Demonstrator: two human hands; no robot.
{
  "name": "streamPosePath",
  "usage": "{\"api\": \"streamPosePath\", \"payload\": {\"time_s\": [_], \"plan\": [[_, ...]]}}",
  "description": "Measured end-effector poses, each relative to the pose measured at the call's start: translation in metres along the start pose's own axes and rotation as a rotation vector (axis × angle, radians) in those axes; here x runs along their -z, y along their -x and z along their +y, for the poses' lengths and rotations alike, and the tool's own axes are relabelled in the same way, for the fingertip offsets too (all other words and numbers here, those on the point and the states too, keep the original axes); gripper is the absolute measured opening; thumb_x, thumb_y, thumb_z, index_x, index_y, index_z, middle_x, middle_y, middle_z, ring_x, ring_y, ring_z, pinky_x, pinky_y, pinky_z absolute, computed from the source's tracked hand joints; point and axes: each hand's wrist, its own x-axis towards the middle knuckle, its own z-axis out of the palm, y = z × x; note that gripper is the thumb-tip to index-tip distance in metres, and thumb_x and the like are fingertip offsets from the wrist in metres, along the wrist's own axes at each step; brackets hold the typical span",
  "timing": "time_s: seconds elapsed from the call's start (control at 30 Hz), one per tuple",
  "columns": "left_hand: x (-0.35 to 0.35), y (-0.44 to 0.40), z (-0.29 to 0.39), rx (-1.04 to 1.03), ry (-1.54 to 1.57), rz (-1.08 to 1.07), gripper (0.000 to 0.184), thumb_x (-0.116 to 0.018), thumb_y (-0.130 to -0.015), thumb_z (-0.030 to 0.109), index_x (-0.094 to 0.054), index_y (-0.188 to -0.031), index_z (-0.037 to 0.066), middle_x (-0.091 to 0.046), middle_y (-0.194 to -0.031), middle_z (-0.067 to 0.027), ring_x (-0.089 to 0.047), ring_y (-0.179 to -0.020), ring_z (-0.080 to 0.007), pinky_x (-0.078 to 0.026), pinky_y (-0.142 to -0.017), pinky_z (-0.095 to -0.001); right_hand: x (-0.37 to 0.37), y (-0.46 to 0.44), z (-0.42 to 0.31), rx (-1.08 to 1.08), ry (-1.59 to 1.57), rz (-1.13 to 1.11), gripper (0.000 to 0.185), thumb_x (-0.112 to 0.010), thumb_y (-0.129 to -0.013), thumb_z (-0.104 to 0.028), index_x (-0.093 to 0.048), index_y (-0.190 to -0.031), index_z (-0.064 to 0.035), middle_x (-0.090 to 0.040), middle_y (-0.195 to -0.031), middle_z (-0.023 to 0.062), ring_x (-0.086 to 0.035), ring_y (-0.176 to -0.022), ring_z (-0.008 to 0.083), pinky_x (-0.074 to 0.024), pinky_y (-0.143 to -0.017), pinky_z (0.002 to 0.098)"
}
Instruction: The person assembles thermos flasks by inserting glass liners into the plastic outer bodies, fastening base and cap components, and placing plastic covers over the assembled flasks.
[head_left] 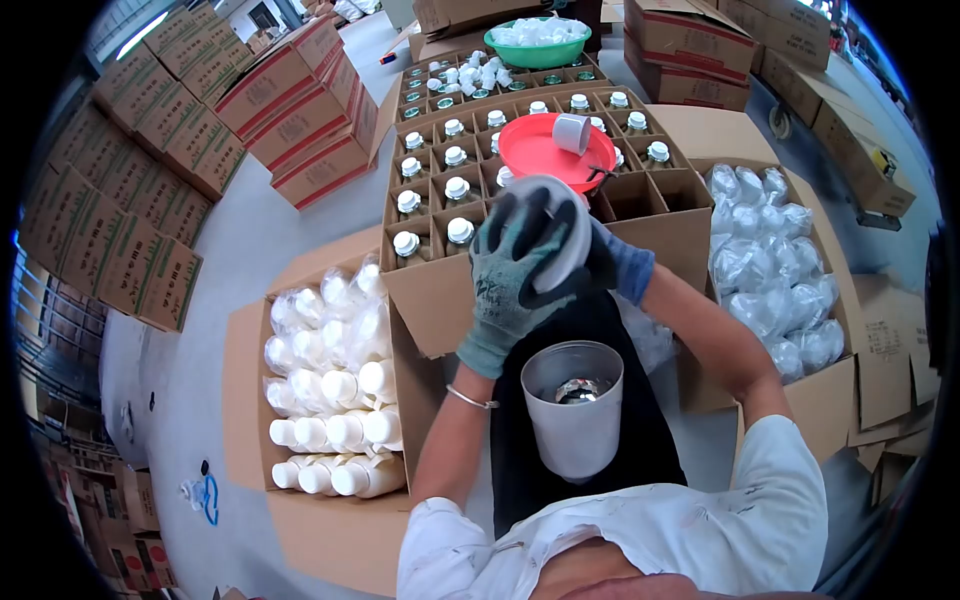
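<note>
My left hand (505, 265), in a grey-green glove, is wrapped round a whitish round lid (566, 240) held tilted above my lap. On the lid's right side, my right hand (598, 262), in a dark glove, grips it too, its fingers partly hidden. Below both hands a white cylindrical container (575, 425) stands open, with something shiny inside. Just beyond the hands, a red round lid (535, 150) lies on a divided carton (440, 290) of white-capped bottles, with a white cup (571, 133) on top of it.
White bottles (345, 430) fill an open box on the left. Another box on the right holds plastic-wrapped items (765, 270). A green basin (540, 45) sits at the back. Stacked cartons (300, 110) stand at the upper left, more (690, 50) at the upper right.
</note>
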Motion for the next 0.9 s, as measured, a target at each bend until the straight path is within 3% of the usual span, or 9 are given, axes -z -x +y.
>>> {"api": "streamPosePath", "payload": {"time_s": [0.13,0.2,0.3,0.37,0.5,0.57,0.77,0.8,0.9], "plan": [[-0.001,0.013,0.005,-0.065,0.215,-0.092,0.067,-0.08,-0.064,0.026,-0.059,-0.127,0.016,-0.045,-0.142,-0.0101,-0.038,-0.131,-0.0361,-0.032,-0.107,-0.0488,0.027,0.018,0.02,0.489,0.865,-0.106,0.038,-0.048,-0.098,-0.023,-0.044,-0.134,-0.0098,-0.054,-0.127,0.007,-0.056,-0.113,0.0162,-0.05,-0.094,0.0341],[-0.012,0.025,0.009,0.366,0.577,0.039,0.051,-0.07,-0.081,0.023,-0.057,-0.127,0.005,-0.05,-0.137,-0.0144,-0.047,-0.125,-0.0286,-0.04,-0.102,-0.0386,0.016,0.024,0.026,0.535,0.941,-0.018,0.042,-0.05,-0.097,-0.017,-0.041,-0.138,-0.0101,-0.047,-0.135,0.0074,-0.053,-0.117,0.0171,-0.0477,-0.096,0.0336],[-0.01,0.033,0.005,0.844,1.246,0.164,0.052,-0.047,-0.099,0.041,-0.053,-0.127,-0.001,-0.061,-0.117,-0.0112,-0.06,-0.104,-0.0173,-0.049,-0.089,-0.0304,0.001,0.029,0.024,0.676,1.273,0.14,0.057,-0.062,-0.088,-0.013,-0.039,-0.14,-0.0097,-0.045,-0.134,0.0133,-0.051,-0.118,0.0264,-0.0459,-0.097,0.0373],[0.001,0.015,0.035,0.865,1.609,0.263,0.056,-0.044,-0.099,0.046,-0.051,-0.128,-0.001,-0.062,-0.114,-0.0098,-0.061,-0.1,-0.0168,-0.049,-0.087,-0.0303,-0.009,0.033,0.027,0.969,1.711,0.069,0.062,-0.065,-0.084,-0.012,-0.039,-0.141,-0.01,-0.047,-0.13,0.016,-0.053,-0.114,0.031,-0.046,-0.096,0.0385],[-0.026,0.037,0.029,0.869,1.484,0.323,0.053,-0.046,-0.099,0.044,-0.052,-0.127,0.0,-0.061,-0.114,-0.0091,-0.059,-0.102,-0.016,-0.049,-0.086,-0.03,0.006,0.028,0.026,0.905,1.619,0.152,0.06,-0.063,-0.082,-0.008,-0.042,-0.138,-0.0092,-0.052,-0.119,0.0174,-0.054,-0.109,0.0345,-0.0468,-0.091,0.0384],[-0.028,0.052,0.026,0.811,0.802,0.017,0.056,-0.039,-0.099,0.05,-0.047,-0.132,0.005,-0.056,-0.122,-0.0079,-0.055,-0.108,-0.0176,-0.046,-0.094,-0.0316,0.011,0.025,0.021,0.879,1.613,0.238,0.053,-0.062,-0.082,-0.012,-0.046,-0.132,-0.0076,-0.054,-0.111,0.0164,-0.056,-0.101,0.0347,-0.0483,-0.086,0.0382],[-0.005,0.014,0.043,0.828,1.748,0.228,0.056,-0.04,-0.097,0.053,-0.048,-0.131,0.009,-0.057,-0.121,-0.0059,-0.056,-0.108,-0.0182,-0.046,-0.093,-0.0322,-0.02,0.029,0.014,1.007,1.831,0.141,0.06,-0.067,-0.079,-0.021,-0.044,-0.132,-0.0068,-0.057,-0.103,0.0157,-0.059,-0.096,0.0339,-0.0505,-0.076,0.0413],[-0.008,0.013,0.041,0.774,1.499,0.292,0.06,-0.041,-0.095,0.058,-0.048,-0.131,0.01,-0.059,-0.118,-0.0059,-0.057,-0.107,-0.0179,-0.047,-0.091,-0.0332,-0.016,0.027,0.01,0.995,2.002,0.142,0.063,-0.069,-0.078,-0.025,-0.043,-0.132,-0.0074,-0.058,-0.101,0.0137,-0.06,-0.094,0.0331,-0.051,-0.074,0.0418],[-0.012,0.008,0.054,0.869,1.636,0.325,0.058,-0.039,-0.096,0.056,-0.048,-0.132,0.01,-0.061,-0.113,-0.0064,-0.059,-0.101,-0.0162,-0.049,-0.087,-0.0324,-0.013,0.029,0.006,0.813,2.077,0.273,0.062,-0.069,-0.078,-0.028,-0.043,-0.132,-0.0096,-0.058,-0.099,0.0122,-0.062,-0.087,0.0328,-0.0519,-0.071,0.0406]]}}
